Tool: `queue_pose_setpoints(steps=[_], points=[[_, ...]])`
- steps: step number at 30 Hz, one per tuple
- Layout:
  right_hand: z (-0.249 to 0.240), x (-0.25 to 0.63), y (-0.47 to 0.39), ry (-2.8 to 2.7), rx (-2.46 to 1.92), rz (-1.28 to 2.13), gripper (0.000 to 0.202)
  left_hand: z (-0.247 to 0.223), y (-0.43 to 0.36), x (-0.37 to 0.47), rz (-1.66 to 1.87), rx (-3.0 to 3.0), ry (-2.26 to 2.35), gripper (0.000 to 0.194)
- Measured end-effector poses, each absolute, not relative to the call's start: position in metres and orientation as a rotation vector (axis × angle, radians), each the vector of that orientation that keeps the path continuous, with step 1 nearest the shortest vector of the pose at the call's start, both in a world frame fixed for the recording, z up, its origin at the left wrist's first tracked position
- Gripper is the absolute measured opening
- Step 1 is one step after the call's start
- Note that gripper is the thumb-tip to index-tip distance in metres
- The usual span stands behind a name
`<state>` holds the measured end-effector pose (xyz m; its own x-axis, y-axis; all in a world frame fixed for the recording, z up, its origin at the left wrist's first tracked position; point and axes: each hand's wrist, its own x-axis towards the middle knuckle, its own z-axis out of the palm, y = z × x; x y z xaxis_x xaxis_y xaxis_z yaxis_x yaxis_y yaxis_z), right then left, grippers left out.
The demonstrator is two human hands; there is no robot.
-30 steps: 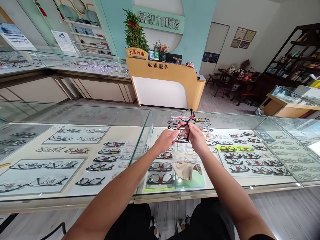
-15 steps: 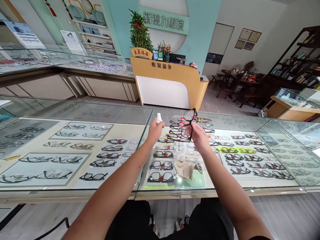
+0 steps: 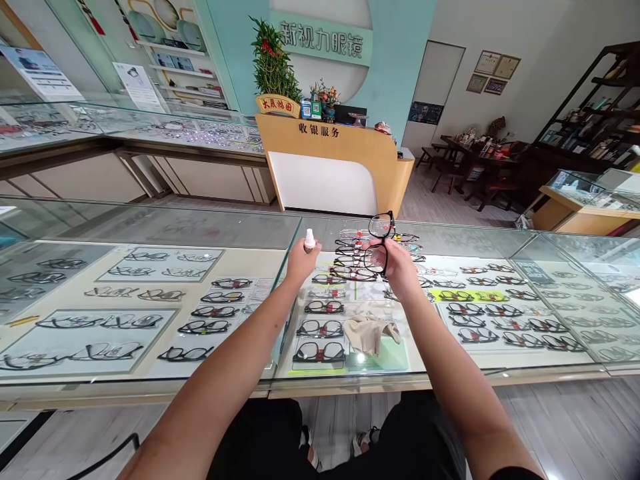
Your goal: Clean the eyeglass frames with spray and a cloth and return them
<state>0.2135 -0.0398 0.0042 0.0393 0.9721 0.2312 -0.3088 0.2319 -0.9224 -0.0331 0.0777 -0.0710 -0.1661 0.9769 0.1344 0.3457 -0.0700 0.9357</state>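
Note:
My left hand (image 3: 302, 260) is closed round a small white spray bottle (image 3: 310, 239), its nozzle sticking up above the fingers. In my right hand (image 3: 400, 267) is a pair of black-framed eyeglasses (image 3: 383, 230), gripped near the bridge and turned so that one lens sits above the other. Both hands are raised over the glass counter, a short gap apart. Below the right hand, a crumpled beige cloth (image 3: 369, 335) lies on the counter, partly over a pale green sheet (image 3: 393, 359).
The glass display counter (image 3: 220, 385) holds rows of eyeglasses (image 3: 320, 351). On its left side are trays with more frames (image 3: 100, 321). Beyond stands a wooden cashier desk (image 3: 330, 140) with a potted plant (image 3: 274, 67). A smaller display case (image 3: 575, 217) is at the right.
The left hand with the spray bottle has shifted slightly left. The right hand still holds the eyeglasses, which have turned a little. The camera view has moved slightly.

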Motion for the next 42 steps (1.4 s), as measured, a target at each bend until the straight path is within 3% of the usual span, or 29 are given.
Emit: queue_pose_setpoints(steps=[9, 13, 16, 18, 20, 23, 25, 28, 32, 34, 39, 42], points=[[0.008, 0.212, -0.043, -1.084, -0.794, 1.177, 0.038, -0.067, 0.074, -0.031, 1.256, 1.414, 1.632, 0.031], [0.006, 0.215, -0.041, -1.097, -0.788, 1.155, 0.037, -0.047, 0.057, -0.025, 1.581, 1.511, 1.738, 0.046], [0.006, 0.221, -0.039, -1.081, -0.784, 1.120, 0.037, -0.026, 0.032, -0.016, 1.844, 1.737, 1.631, 0.038], [0.008, 0.225, -0.038, -1.061, -0.773, 1.105, 0.037, -0.013, 0.010, -0.006, 1.685, 1.908, 1.400, 0.015], [0.009, 0.228, -0.037, -1.041, -0.765, 1.100, 0.035, -0.003, -0.012, 0.005, 1.212, 2.088, 1.073, 0.004], [0.011, 0.230, -0.037, -1.029, -0.788, 1.090, 0.035, 0.002, -0.041, 0.021, 0.465, 2.286, 0.746, 0.018], [0.012, 0.229, -0.037, -1.045, -0.812, 1.083, 0.038, -0.001, -0.054, 0.030, 0.228, 2.358, 0.692, 0.037], [0.012, 0.229, -0.036, -1.078, -0.827, 1.084, 0.040, -0.012, -0.064, 0.040, 0.139, 2.446, 0.721, 0.048], [0.012, 0.229, -0.036, -1.080, -0.813, 1.094, 0.038, -0.023, -0.059, 0.041, 0.123, 2.409, 0.707, 0.013], [0.012, 0.229, -0.036, -1.070, -0.825, 1.090, 0.038, -0.023, -0.051, 0.038, 0.181, 2.253, 0.728, 0.006], [0.013, 0.230, -0.037, -1.055, -0.841, 1.062, 0.039, -0.018, -0.024, 0.028, 0.426, 1.621, 0.834, 0.008], [0.013, 0.232, -0.036, -1.057, -0.838, 1.052, 0.039, -0.015, -0.010, 0.021, 0.535, 1.258, 0.932, 0.024]])
